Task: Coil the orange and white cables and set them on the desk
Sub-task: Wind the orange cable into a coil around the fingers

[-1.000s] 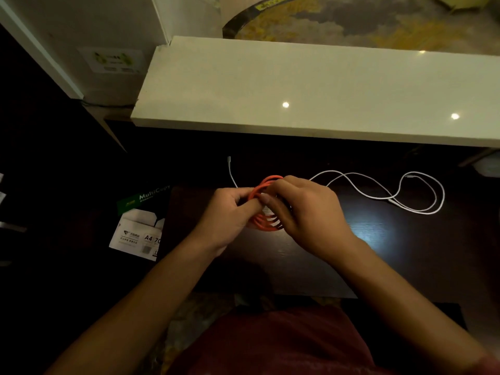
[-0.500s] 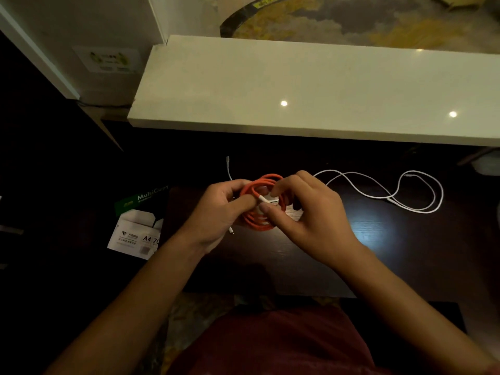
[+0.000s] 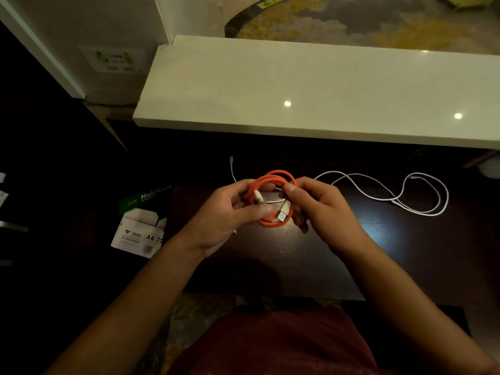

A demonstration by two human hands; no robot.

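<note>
Both plugs of the orange cable (image 3: 274, 197) are now exposed, since the right hand (image 3: 318, 209) was drawn aside. Fingers of both hands, the left hand (image 3: 230, 215) included, are clamped on the finished coil; the white cable (image 3: 405, 196) is left loose on the surface (image 3: 338, 253).

The hands have separated slightly across the orange cable coil (image 3: 273, 200). The right hand (image 3: 322, 209), which previously covered the coil's front, now grips only its right side. The coil's face is now exposed, with both pale connector ends visible. The left hand (image 3: 224, 220) has opened outward, its palm now showing.
</note>
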